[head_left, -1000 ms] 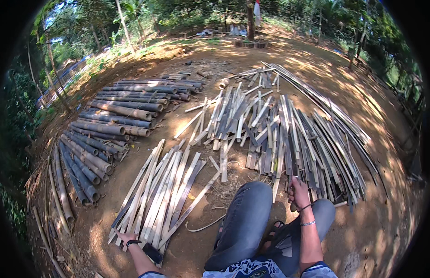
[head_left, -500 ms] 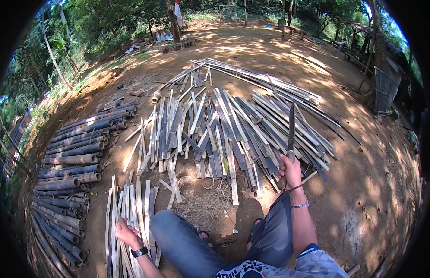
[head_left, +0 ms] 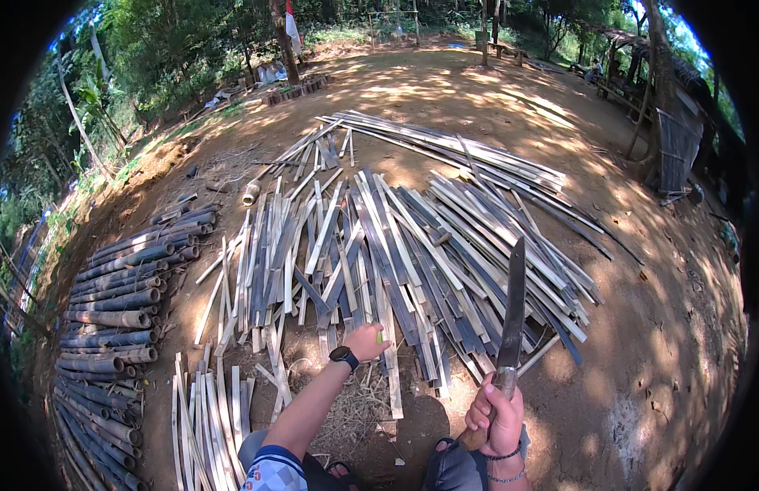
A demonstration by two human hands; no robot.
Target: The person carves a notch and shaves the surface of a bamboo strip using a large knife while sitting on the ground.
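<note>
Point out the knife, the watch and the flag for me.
Knife (head_left: 512, 315): head view, on the dark blade.
Watch (head_left: 343, 354): head view, on its dark face.
Flag (head_left: 293, 33): head view, on the white lower part.

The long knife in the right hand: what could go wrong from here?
The knife's bare blade points out over the ground while the left hand is down at the bamboo strips; if the blade swung across, it could cut that hand or forearm.
The strips lie loose and crossed, so pulling one might shift others.
If the right hand lost its grip, the knife could drop near the feet.
</note>
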